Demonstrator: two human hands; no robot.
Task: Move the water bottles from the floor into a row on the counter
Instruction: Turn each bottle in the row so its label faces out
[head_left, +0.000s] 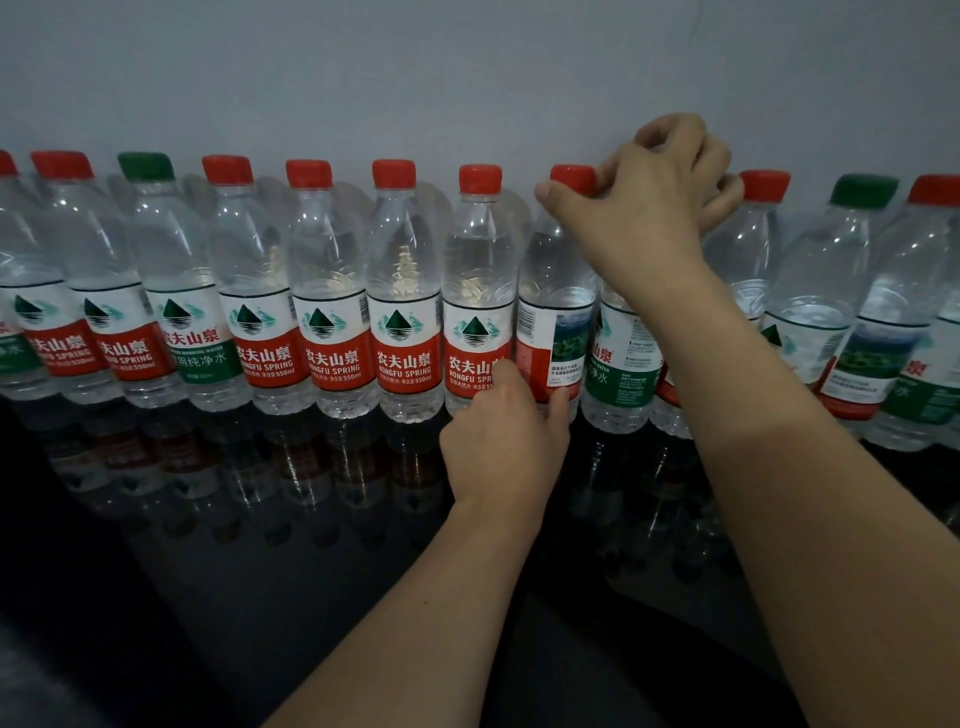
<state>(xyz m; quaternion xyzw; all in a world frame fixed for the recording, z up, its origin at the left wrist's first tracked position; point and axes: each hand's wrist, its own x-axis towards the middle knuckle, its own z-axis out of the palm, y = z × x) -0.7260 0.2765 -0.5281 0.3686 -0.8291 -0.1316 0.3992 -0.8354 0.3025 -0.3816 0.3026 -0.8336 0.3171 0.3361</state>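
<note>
Right fingers (670, 156) pinching red cap (571, 179), left fingers (506, 384) gripping that bottle (556, 312), neighbour bottles (400, 291) touching, grey wall (467, 67) behind

Counting caps along the bench (260, 519): nine red-capped bottles (395, 291) including the two cut off at the frame edges, two green-capped bottles (166, 280), plus one more whose cap is hidden behind a hand. Twelve total.

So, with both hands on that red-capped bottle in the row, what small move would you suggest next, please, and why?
Probably twist it until its front label faces out. The right hand pinches the red cap, the left hand grips the red-capped bottle low down, and its barcode side shows while the neighbouring bottles show their logos.
</note>
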